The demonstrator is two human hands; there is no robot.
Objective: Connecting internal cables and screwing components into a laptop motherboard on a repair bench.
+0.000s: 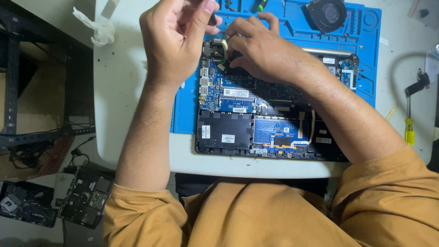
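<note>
Mustard-orange sleeves (256, 215) fill the bottom of the view, nearest the camera, with both forearms reaching up over the white tabletop (123, 91). On the floor at far left lie two stripped circuit boards (84, 196), and a crumpled white tissue (98, 27) sits on the tabletop's upper left corner.

The left hand (176, 41) hovers above the top left corner of the opened laptop (270, 119); its grip is pressed together, thumb and forefinger pinching the top of a thin screwdriver (222, 37) whose shaft runs nearly upright, tip down toward the board. The right hand (263, 52) lies across the upper left of the laptop's insides, fingers curled close around the tool's lower end and resting on a black part beneath; what it pinches, if anything, I cannot tell, since the knuckles hide it.

The laptop lies base up on a blue repair mat (366, 68), its long axis running left to right, blue mainboard (224, 91) exposed. A black cooling fan (327, 13) rests on the mat above. Far right, a yellow-handled screwdriver (409, 123) lies pointing away from the person.
</note>
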